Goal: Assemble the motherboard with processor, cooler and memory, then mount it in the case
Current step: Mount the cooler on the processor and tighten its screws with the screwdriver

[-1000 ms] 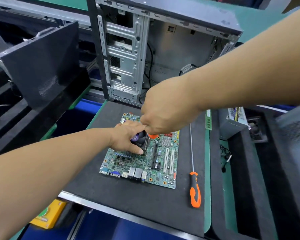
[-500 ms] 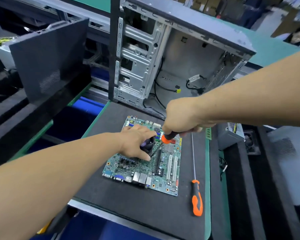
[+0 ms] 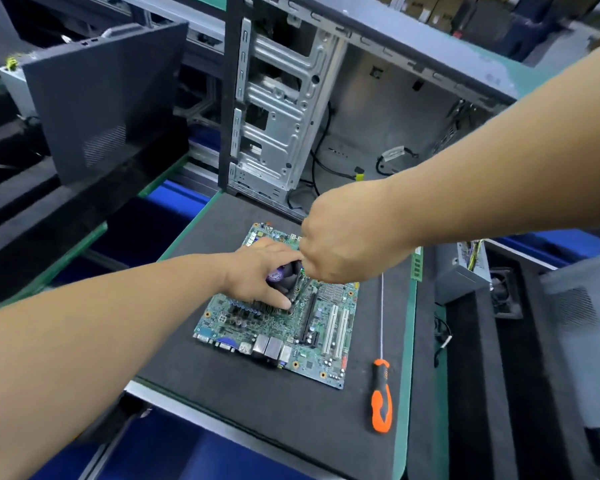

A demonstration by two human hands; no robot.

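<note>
right hand (image 3: 347, 244) hides whatever its curled fingers hold, above the cooler (image 3: 286, 275); left hand (image 3: 260, 271) grips that cooler on the motherboard (image 3: 312, 334).

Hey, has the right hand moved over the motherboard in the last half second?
Yes. The right hand has shifted left over the cooler, closer to the left hand, judged against the motherboard.

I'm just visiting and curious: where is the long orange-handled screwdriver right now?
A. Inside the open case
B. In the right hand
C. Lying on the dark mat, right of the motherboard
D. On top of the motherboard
C: the screwdriver lies on the mat to the right of the motherboard, untouched by either hand.
</note>
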